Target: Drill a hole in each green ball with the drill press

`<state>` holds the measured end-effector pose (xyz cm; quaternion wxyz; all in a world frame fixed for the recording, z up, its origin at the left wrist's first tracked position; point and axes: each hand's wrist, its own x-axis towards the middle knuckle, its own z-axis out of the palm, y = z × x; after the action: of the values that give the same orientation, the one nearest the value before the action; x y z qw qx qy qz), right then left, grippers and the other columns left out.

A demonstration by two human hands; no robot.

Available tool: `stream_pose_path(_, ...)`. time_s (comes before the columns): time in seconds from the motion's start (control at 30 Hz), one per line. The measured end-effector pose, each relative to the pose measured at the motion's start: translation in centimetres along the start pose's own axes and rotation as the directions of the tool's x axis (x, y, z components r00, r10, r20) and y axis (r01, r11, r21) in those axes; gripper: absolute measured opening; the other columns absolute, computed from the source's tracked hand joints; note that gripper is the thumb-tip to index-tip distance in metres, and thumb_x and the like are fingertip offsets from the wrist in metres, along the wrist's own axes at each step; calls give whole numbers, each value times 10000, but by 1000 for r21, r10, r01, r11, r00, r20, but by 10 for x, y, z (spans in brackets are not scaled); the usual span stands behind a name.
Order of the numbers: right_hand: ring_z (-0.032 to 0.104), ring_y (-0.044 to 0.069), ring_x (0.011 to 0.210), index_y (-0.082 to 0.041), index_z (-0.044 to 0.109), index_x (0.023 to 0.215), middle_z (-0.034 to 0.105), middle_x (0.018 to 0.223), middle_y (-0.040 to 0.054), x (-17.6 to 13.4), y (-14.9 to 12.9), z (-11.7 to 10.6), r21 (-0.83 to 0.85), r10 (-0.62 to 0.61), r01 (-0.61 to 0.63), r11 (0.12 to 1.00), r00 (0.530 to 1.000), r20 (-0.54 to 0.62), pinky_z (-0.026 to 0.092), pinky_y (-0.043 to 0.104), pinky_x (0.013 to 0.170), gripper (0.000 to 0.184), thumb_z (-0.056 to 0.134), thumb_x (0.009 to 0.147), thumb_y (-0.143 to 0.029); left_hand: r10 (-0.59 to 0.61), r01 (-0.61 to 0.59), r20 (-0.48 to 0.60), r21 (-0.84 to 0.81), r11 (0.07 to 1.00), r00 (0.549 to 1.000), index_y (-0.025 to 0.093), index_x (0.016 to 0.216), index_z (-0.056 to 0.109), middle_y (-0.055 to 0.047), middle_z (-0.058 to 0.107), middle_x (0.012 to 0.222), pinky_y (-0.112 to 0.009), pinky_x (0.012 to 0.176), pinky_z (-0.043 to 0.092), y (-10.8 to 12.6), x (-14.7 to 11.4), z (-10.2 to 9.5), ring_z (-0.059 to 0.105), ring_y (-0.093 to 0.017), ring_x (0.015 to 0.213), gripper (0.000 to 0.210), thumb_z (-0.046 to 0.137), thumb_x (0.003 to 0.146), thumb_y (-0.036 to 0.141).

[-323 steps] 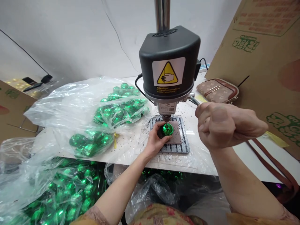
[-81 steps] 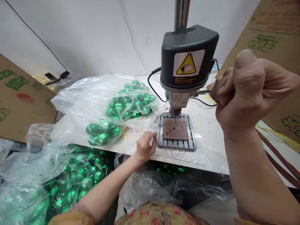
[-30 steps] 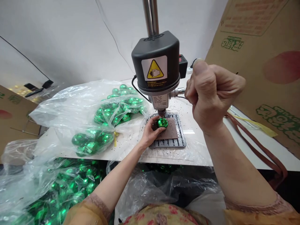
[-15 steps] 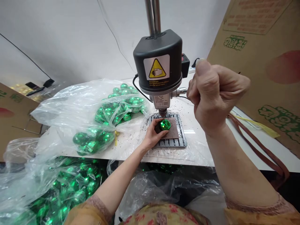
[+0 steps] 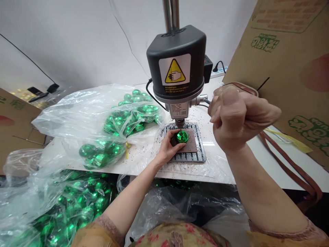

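My left hand [image 5: 168, 148] curls its thumb and fingers round a shiny green faceted ball [image 5: 182, 136], which rests on a brownish square pad [image 5: 192, 141]. The pad lies on the slotted metal base [image 5: 200, 152] of a small bench drill press [image 5: 176, 65]. Its chuck [image 5: 180, 122] is right above the ball, and the thin bit reaches down to the ball's top. Off to the right, my right hand [image 5: 239, 116] is closed in a fist round the press's feed lever [image 5: 205, 100]; most of the lever is hidden by the fingers.
Clear plastic bags [image 5: 74, 109] of green balls lie left on the white table [image 5: 144, 164] and below its edge. Dark shavings are scattered around the base. A brown strap [image 5: 285, 163] and a large carton [image 5: 290, 68] stand at the right.
My right hand has come down a little with the lever, and the drill head looks lower and larger. My left hand keeps its hold on the ball. The view has shifted slightly.
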<state>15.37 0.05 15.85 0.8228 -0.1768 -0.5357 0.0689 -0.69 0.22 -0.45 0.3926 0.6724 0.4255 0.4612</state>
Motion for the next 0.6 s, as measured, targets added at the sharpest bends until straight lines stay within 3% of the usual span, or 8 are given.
stream_pose_path(0.33, 338, 57, 375, -174, 349, 428, 312, 420, -58, -12, 2, -9, -74, -43, 46, 996, 998, 36, 234, 286, 397, 534, 586, 903, -233, -20, 21, 17, -10, 1000, 1000, 220, 1240, 535, -101, 674, 1241, -421, 1016, 523, -1, 0, 0, 651, -264, 1167, 551, 796, 811, 448)
stream_pose_path(0.47, 321, 49, 361, -172, 322, 440, 300, 410, -69, -16, 9, -11, -41, -138, 139, 989, 990, 23, 245, 276, 386, 528, 579, 900, -210, -24, 25, 18, -31, 999, 1000, 220, 1240, 532, -102, 669, 1253, -424, 1030, 518, -3, 0, 0, 652, -261, 1172, 565, 800, 805, 461)
stream_pose_path(0.6, 311, 56, 336, -187, 347, 437, 292, 405, -81, -23, 17, -19, -4, -199, 201, 980, 973, 116, 261, 283, 375, 489, 601, 852, -144, -22, 23, 24, -59, 998, 999, 219, 1240, 532, -111, 659, 1282, -428, 1045, 513, -3, 0, 1, 642, -267, 1201, 564, 808, 802, 440)
